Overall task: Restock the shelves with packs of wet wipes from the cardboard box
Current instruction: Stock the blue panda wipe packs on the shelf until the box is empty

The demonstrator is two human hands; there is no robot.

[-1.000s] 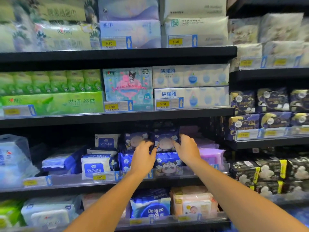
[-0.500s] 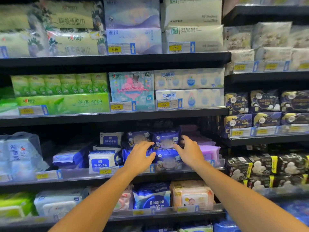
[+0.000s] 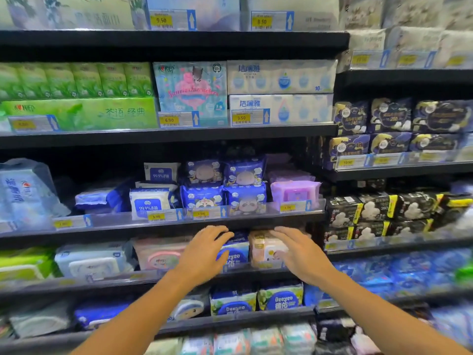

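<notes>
Blue panda-print packs of wet wipes (image 3: 244,187) stand stacked two high in two columns on the middle shelf (image 3: 256,222), behind its clear price rail. My left hand (image 3: 204,254) and my right hand (image 3: 299,254) hover below that shelf's front edge, in front of the shelf underneath. Both hands have fingers loosely spread and hold nothing. They are apart from the panda packs. The cardboard box is not in view.
White and blue wipes packs (image 3: 151,201) sit left of the panda packs, a purple pack (image 3: 294,192) to the right. A blue Deeyeo pack (image 3: 234,252) and a peach pack (image 3: 266,248) lie behind my hands. Tissue packs fill upper shelves; dark packs (image 3: 371,208) fill the right bay.
Both hands have let go of the panda packs and drawn back and down from the middle shelf. The view has moved closer and tilted lower.
</notes>
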